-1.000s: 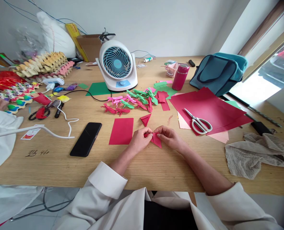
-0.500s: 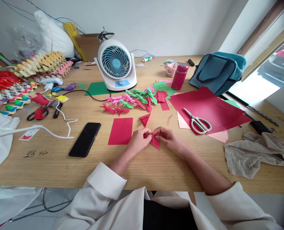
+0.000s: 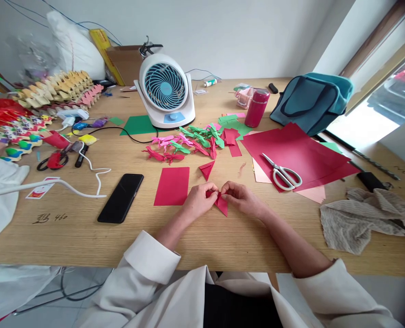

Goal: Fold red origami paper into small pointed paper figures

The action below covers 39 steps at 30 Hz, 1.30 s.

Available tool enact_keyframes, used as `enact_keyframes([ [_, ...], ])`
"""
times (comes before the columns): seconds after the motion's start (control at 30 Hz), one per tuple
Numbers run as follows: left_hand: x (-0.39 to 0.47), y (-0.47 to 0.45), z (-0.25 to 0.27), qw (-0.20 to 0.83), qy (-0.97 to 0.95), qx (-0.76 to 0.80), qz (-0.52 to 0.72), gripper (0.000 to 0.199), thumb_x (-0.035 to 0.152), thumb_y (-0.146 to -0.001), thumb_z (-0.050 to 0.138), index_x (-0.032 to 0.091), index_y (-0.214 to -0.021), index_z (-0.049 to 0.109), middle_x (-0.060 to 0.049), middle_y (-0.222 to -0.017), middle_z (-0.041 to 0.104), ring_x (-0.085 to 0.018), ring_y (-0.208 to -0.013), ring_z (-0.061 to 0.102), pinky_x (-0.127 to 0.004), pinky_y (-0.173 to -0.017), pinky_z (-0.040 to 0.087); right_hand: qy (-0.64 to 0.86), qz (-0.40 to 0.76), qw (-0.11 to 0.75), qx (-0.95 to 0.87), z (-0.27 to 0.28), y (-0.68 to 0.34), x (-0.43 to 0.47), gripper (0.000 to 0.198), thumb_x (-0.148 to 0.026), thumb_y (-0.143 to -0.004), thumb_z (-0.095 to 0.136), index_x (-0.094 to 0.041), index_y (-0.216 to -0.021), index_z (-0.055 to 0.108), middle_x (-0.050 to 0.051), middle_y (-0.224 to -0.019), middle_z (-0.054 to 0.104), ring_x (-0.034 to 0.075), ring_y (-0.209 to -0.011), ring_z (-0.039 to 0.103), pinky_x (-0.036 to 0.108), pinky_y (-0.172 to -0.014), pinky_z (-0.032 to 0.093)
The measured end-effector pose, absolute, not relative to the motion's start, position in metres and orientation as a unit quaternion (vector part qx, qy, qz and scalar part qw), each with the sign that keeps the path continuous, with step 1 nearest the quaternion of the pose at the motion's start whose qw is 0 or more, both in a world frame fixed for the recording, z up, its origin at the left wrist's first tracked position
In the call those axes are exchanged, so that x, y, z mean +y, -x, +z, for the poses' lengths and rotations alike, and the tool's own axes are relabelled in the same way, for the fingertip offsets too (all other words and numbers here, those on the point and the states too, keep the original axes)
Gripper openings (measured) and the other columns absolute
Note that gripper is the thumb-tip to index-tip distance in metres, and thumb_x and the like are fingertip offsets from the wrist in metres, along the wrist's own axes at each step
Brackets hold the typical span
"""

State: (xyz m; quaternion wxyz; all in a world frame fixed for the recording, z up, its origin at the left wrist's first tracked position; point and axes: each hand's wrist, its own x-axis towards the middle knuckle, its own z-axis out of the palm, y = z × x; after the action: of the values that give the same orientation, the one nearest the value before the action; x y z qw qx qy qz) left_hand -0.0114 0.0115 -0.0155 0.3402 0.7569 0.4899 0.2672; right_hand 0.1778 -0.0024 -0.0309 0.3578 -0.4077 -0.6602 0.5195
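Between my two hands is a small piece of folded red paper (image 3: 222, 207), its pointed end hanging down towards me. My left hand (image 3: 201, 198) pinches its left side with thumb and forefinger. On the other side my right hand (image 3: 238, 197) also pinches it, fingertips close to the left ones; the upper part of the fold is hidden by the fingers. Just beyond lies a folded red paper triangle (image 3: 207, 170). A flat red paper rectangle (image 3: 172, 186) rests left of my left hand. Farther back is a pile of folded green, pink and red paper pieces (image 3: 192, 140).
White-handled scissors (image 3: 286, 175) lie on large red sheets (image 3: 312, 157) at the right. A black phone (image 3: 121, 198) is at the left, near a white cable (image 3: 69, 186). A fan (image 3: 166, 89), red flask (image 3: 257, 108) and blue bag (image 3: 308, 102) stand behind. Another person's sleeve (image 3: 0, 196) shows at far left.
The fingers of both hands have shifted slightly on the folded red paper, and its lower point has turned a little. The things on the table have stayed in place.
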Motion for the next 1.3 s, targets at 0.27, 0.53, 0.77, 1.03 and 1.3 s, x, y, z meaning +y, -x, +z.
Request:
enact_keyframes([
  [0.27,0.01,0.01,-0.015,0.352,-0.761,0.469,0.277,0.014,0.019,-0.083,0.051,0.02,-0.082,0.065,0.003,-0.075,0.068,-0.01,-0.059,0.055,-0.02,-0.056,0.039,0.4,0.481,0.301,-0.72,-0.021,-0.182,-0.005,0.017,-0.032,-0.091,0.057,-0.017,-0.094,0.063,0.004,-0.086,0.062,0.014,-0.072,0.052,0.027,-0.065,0.042],
  [0.53,0.011,0.01,-0.017,0.352,-0.759,0.473,0.276,0.013,0.023,-0.085,0.053,0.019,-0.081,0.064,0.002,-0.074,0.068,-0.01,-0.061,0.056,-0.02,-0.057,0.04,0.408,0.442,0.29,-0.745,-0.012,-0.181,-0.006,0.021,-0.033,-0.091,0.057,-0.016,-0.079,0.06,0.002,-0.079,0.056,0.011,-0.066,0.047,0.024,-0.059,0.038],
  [0.77,0.011,0.011,-0.017,0.347,-0.769,0.464,0.268,0.013,0.021,-0.086,0.052,0.019,-0.081,0.064,0.002,-0.074,0.067,-0.01,-0.063,0.054,-0.02,-0.059,0.039,0.4,0.425,0.282,-0.761,-0.011,-0.182,-0.006,0.028,-0.039,-0.092,0.056,-0.016,-0.076,0.06,0.002,-0.08,0.055,0.011,-0.065,0.045,0.025,-0.058,0.036],
  [1.03,0.012,0.011,-0.015,0.328,-0.784,0.457,0.265,0.013,0.017,-0.085,0.052,0.019,-0.081,0.063,0.001,-0.079,0.068,-0.011,-0.068,0.057,-0.021,-0.067,0.042,0.374,0.415,0.27,-0.784,-0.02,-0.185,-0.003,0.02,-0.037,-0.089,0.062,-0.018,-0.083,0.066,0.004,-0.089,0.06,0.014,-0.072,0.053,0.027,-0.064,0.042],
  [1.3,0.012,0.011,-0.014,0.325,-0.789,0.453,0.259,0.019,0.016,-0.089,0.048,0.02,-0.088,0.066,0.0,-0.084,0.071,-0.013,-0.076,0.062,-0.022,-0.073,0.045,0.375,0.381,0.265,-0.802,-0.02,-0.186,-0.003,0.023,-0.036,-0.088,0.063,-0.018,-0.074,0.062,0.003,-0.084,0.058,0.012,-0.066,0.048,0.026,-0.06,0.037],
])
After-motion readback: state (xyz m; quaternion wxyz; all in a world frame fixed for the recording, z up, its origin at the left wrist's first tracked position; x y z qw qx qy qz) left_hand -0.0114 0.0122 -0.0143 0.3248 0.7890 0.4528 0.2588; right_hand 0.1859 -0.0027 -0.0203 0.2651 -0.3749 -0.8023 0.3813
